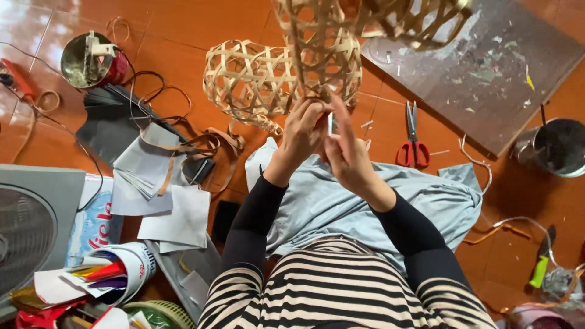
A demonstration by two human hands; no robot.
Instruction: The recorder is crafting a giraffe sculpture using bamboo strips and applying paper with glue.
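An open-weave basket of pale bamboo strips (323,42) is raised close to the camera, its lower edge at my fingers. My left hand (303,131) pinches that lower edge. My right hand (346,152) is beside it, fingers extended upward, gripping a thin strip at the basket's edge. A second woven bamboo basket (244,82) lies on the orange floor behind the hands. Both arms wear black sleeves under a striped top, above a light blue cloth (439,207) on my lap.
Red-handled scissors (413,143) lie right of my hands, beside a stained board (487,79). A metal pot (557,146) sits far right, a tin can (91,61) far left. Grey paper sheets (158,195), cords, a fan (30,231) and a green-handled knife (539,268) are around me.
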